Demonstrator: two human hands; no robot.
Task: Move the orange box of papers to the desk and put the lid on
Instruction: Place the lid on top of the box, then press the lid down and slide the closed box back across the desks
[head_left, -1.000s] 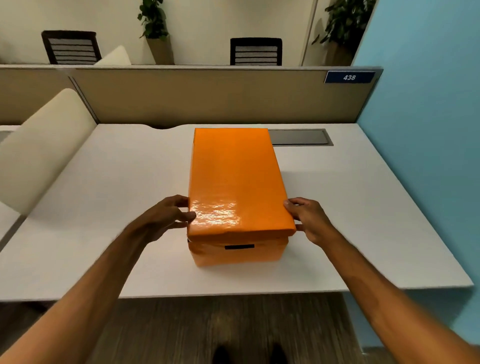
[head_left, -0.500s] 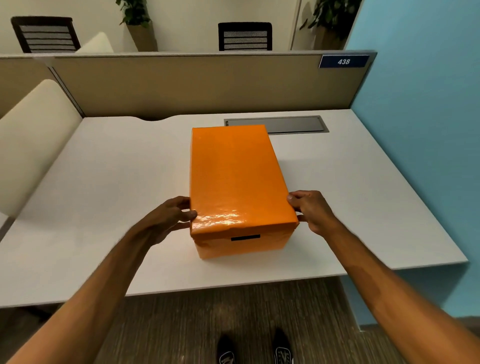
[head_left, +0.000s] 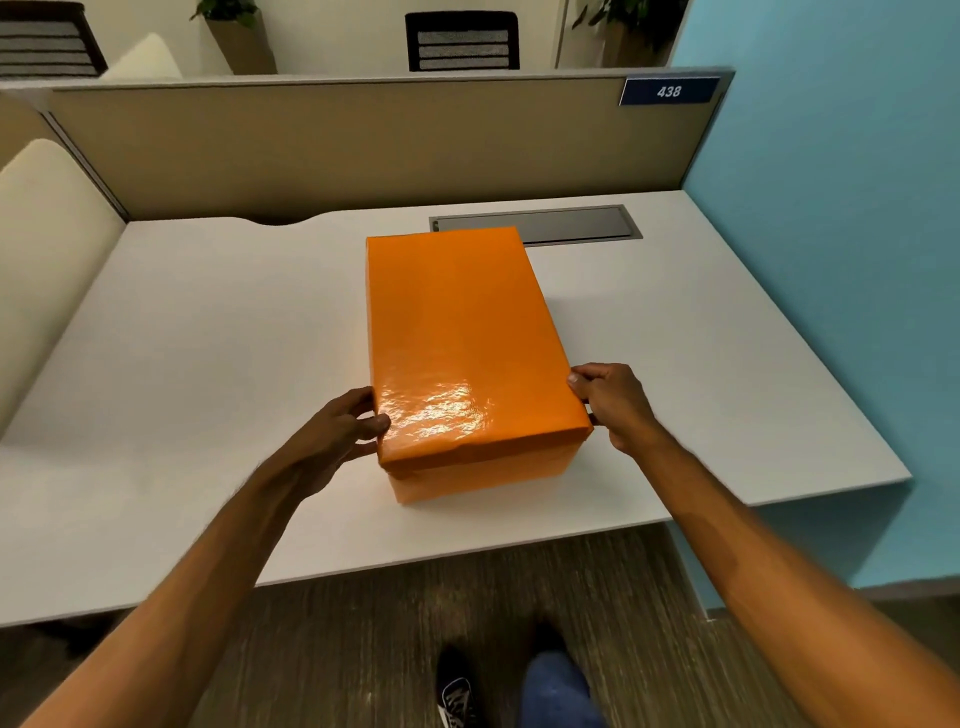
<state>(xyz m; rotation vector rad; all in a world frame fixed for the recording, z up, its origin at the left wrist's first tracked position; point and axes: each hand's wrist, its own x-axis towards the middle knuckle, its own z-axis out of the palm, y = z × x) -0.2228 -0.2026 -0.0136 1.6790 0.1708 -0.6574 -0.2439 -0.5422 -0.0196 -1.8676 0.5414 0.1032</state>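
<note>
The orange box (head_left: 483, 475) stands on the white desk (head_left: 208, 338), near its front edge. A glossy orange lid (head_left: 462, 332) covers its top, so the papers are hidden. My left hand (head_left: 337, 434) grips the lid's near left corner, thumb on top. On the other side, my right hand (head_left: 615, 402) holds the lid's near right edge with curled fingers. The lid's front skirt hangs low over the box's front face.
A grey cable hatch (head_left: 566, 224) lies in the desk just behind the box. A beige partition (head_left: 363, 145) closes the back, a blue wall (head_left: 831, 260) the right. A cream chair back (head_left: 47, 249) rises at the left. My shoes (head_left: 457, 691) are on the floor below.
The lid has sunk lower on the box; the dark handle slot on the front face is now covered. The view has tilted down and both hands stay on the lid's sides.
</note>
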